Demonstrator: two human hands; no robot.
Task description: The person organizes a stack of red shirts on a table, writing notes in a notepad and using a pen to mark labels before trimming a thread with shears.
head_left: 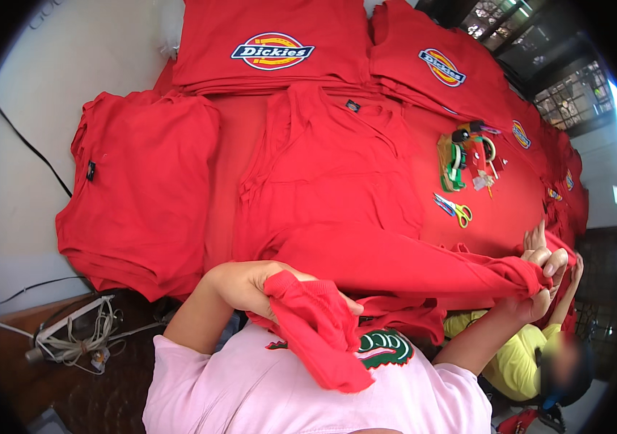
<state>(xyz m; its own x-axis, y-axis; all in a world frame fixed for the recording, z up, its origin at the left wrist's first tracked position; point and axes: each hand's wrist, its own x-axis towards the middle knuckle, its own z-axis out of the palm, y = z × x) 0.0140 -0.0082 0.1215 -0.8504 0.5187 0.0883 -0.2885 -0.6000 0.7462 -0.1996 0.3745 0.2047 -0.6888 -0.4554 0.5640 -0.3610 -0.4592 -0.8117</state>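
Note:
A red shirt is stretched sideways between my two hands, in front of my chest. My left hand is closed on its left end, and a ribbed piece of the cloth hangs down over the fingers. At the far right, my right hand grips the other end, bunched in a fist. Just beyond the held shirt lies a pile of red sleeveless shirts, the top one with a dark neck label. The held cloth covers the near edge of that pile.
More red shirts are piled at left, with printed stacks behind. Yellow-handled scissors lie right of centre, near a tray of tapes and small tools. A co-worker in yellow sits at lower right. Cables hang at lower left.

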